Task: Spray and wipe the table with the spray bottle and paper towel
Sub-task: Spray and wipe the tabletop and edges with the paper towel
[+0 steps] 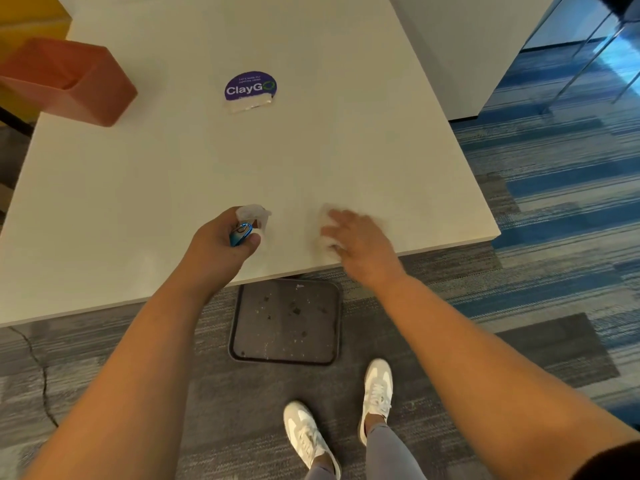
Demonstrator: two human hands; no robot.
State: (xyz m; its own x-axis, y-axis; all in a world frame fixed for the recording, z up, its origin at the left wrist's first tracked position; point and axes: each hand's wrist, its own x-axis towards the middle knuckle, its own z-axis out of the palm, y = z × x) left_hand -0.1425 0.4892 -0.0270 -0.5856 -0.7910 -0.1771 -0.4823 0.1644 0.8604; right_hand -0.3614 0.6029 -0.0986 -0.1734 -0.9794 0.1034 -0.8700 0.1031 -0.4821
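Wipe step underway: right hand (pixel 360 244) presses spread fingers flat on the paper towel (pixel 327 237) at the bench (pixel 207 161) near edge, left hand (pixel 221 240) just beside, grip curled round the spray bottle (pixel 251 223) (nozzle forward); next likely sweep outward.

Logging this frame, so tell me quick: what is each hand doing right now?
Left hand: closed around the spray bottle.
Right hand: fingers spread, pressing the paper towel on the table.
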